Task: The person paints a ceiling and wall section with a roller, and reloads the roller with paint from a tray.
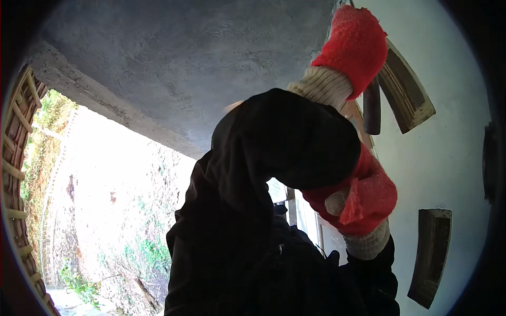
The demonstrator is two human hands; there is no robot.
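Note:
My left hand (353, 47), in a red glove with a beige knit cuff, reaches to the upper right along the edge of a grey concrete slab (158, 52). Its fingers look closed, but what they hold is hidden. A dark cylindrical piece (371, 113) hangs just below it, beside the pale wall (443, 163). My right hand (363, 195), also in a red glove, is lower, partly behind my black left sleeve (263, 137). Its fingers are curled, and I cannot make out what is in them.
Long recessed openings (400, 84) (429, 253) are in the pale wall, with a dark object (487, 160) at the far right. A woven lattice of cane or wood (16, 168) edges the left side. Beyond it are bright rough ground and green plants (150, 253).

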